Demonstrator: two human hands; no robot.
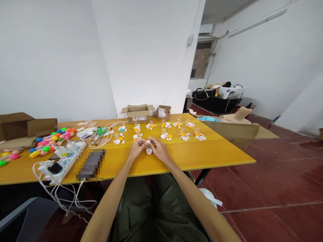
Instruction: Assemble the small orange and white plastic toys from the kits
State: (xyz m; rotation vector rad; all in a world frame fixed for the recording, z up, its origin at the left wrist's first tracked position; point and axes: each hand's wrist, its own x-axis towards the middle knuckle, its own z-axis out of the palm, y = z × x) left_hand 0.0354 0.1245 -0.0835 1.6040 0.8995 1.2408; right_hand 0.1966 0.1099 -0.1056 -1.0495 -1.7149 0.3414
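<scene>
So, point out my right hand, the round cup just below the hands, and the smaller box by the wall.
Right hand (159,150): head view, back of the hand.
Round cup (149,151): head view, its middle.
Smaller box (163,113): head view, front side.

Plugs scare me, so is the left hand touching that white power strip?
Apart: the head view shows a stretch of yellow tabletop between the left hand and the power strip.

The white piece (148,142) between the 2 hands (137,148) (158,149) is too small to identify.
</scene>
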